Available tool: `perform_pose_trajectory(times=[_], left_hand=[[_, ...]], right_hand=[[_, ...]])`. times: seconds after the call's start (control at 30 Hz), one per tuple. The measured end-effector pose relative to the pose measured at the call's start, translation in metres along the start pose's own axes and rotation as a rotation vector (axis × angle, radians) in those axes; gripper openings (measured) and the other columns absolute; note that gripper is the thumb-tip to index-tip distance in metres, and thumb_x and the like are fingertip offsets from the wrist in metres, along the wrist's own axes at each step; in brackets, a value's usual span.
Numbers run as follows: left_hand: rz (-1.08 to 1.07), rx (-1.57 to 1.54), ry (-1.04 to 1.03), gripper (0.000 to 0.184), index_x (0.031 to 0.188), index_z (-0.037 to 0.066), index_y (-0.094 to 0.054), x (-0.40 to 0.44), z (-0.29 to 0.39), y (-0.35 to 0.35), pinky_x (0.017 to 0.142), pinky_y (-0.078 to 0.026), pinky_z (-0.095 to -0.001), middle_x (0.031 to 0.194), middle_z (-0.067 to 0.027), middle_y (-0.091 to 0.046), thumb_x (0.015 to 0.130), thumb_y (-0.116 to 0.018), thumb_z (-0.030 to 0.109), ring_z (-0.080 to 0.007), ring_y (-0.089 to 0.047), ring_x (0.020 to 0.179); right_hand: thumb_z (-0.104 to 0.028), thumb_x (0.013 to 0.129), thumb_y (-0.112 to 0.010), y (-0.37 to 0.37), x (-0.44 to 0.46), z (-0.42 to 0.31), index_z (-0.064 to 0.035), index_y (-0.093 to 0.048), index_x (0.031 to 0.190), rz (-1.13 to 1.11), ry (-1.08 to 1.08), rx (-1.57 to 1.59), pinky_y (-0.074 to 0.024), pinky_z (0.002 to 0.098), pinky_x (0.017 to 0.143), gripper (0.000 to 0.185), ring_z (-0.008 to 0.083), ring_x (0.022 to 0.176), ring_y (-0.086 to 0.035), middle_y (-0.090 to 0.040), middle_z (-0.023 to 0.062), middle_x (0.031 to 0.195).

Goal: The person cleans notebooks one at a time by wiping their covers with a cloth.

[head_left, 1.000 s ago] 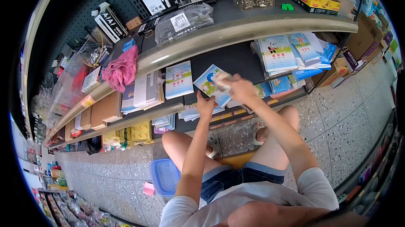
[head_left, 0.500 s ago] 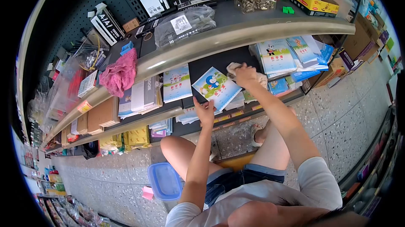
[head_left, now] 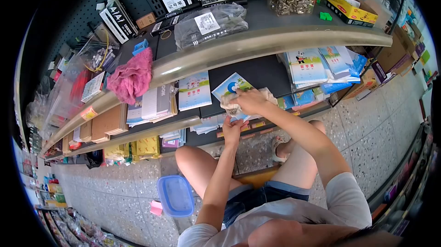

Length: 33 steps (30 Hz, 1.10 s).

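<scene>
My right hand [head_left: 251, 102] presses a crumpled off-white cloth [head_left: 265, 94] onto the cover of an exercise book [head_left: 223, 88]. The book has a blue cartoon figure on its cover and lies tilted at the front of the lower shelf; cloth and hand hide much of it. At its near lower corner, my left hand [head_left: 232, 130] pinches the book's edge. Just left of it lies another exercise book [head_left: 194, 92] with a blue, white and green cover. To the right is a stack of similar exercise books [head_left: 307, 68], a panda on the top one.
A curved shelf edge [head_left: 275, 38] runs above my hands. Over it hangs a pink cloth [head_left: 132, 76]. The upper shelf bears a plastic bag [head_left: 211, 26], a tub of metal clips [head_left: 290, 0] and a yellow box [head_left: 350, 9]. A blue plastic basin [head_left: 176, 196] stands on the floor.
My right hand has moved left with the cloth, from the bare shelf onto the book's cover. My left hand has shifted slightly right and down along the book's edge.
</scene>
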State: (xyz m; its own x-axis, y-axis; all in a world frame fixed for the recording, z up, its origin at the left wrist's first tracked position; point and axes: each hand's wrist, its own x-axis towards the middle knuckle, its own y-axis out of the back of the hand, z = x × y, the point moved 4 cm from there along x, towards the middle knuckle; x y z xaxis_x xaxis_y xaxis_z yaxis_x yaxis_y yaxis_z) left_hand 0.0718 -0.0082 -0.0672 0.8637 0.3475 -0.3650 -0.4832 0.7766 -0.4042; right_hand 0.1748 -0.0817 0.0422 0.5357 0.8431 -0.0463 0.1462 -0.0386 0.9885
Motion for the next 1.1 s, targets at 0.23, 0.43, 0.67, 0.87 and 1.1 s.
perform_pose_trajectory(times=[0.23,0.43,0.67,0.87,1.1], left_hand=[[0.028,-0.069,-0.011,0.048,0.131,-0.002,-0.042,-0.003,0.0,-0.002,0.067,-0.058,-0.027,0.096,-0.017,-0.065,0.085,-0.057,-0.008,-0.0256,-0.069,0.081],[0.035,-0.07,-0.002,0.05,0.133,-0.002,-0.041,-0.004,0.004,0.003,0.067,-0.058,-0.0271,0.096,-0.0178,-0.065,0.086,-0.057,-0.007,-0.0256,-0.069,0.082],[0.073,0.095,-0.095,0.046,0.134,0.001,-0.042,-0.014,0.029,0.011,0.072,-0.059,-0.029,0.094,-0.0109,-0.062,0.09,-0.048,-0.007,-0.0249,-0.068,0.083],[0.044,0.084,-0.241,0.044,0.135,0.003,-0.044,-0.001,0.083,0.042,0.071,-0.06,-0.0299,0.094,-0.0086,-0.057,0.091,-0.046,-0.007,-0.024,-0.068,0.079],[0.045,0.104,-0.038,0.041,0.131,0.0,-0.046,0.057,0.137,0.112,0.081,-0.059,-0.0322,0.102,-0.0157,-0.063,0.091,-0.043,-0.007,-0.0274,-0.067,0.093]], right_hand=[[-0.019,0.079,-0.058,-0.012,0.069,0.026,-0.0136,-0.068,0.104,0.116,-0.157,-0.049,-0.0524,0.0466,0.074,0.027,0.0286,0.094,-0.066,-0.063,0.0155,0.11],[-0.022,0.086,-0.052,-0.013,0.064,0.073,-0.0065,-0.065,0.105,0.174,-0.471,-0.12,-0.053,0.0461,0.073,0.028,0.0302,0.097,-0.065,-0.062,0.018,0.109],[-0.023,0.087,-0.052,-0.002,0.018,0.123,-0.0112,-0.064,0.111,0.051,-0.791,-0.13,-0.0492,0.0419,0.084,0.03,0.0336,0.102,-0.062,-0.055,0.0147,0.12],[-0.022,0.087,-0.053,-0.004,0.012,0.117,-0.0123,-0.065,0.109,0.046,-0.778,-0.179,-0.0474,0.0421,0.085,0.027,0.0326,0.104,-0.06,-0.054,0.013,0.119],[-0.022,0.088,-0.051,0.002,0.01,0.115,-0.0131,-0.064,0.111,0.013,-0.772,-0.159,-0.0479,0.0415,0.085,0.028,0.0315,0.104,-0.06,-0.054,0.0126,0.119]])
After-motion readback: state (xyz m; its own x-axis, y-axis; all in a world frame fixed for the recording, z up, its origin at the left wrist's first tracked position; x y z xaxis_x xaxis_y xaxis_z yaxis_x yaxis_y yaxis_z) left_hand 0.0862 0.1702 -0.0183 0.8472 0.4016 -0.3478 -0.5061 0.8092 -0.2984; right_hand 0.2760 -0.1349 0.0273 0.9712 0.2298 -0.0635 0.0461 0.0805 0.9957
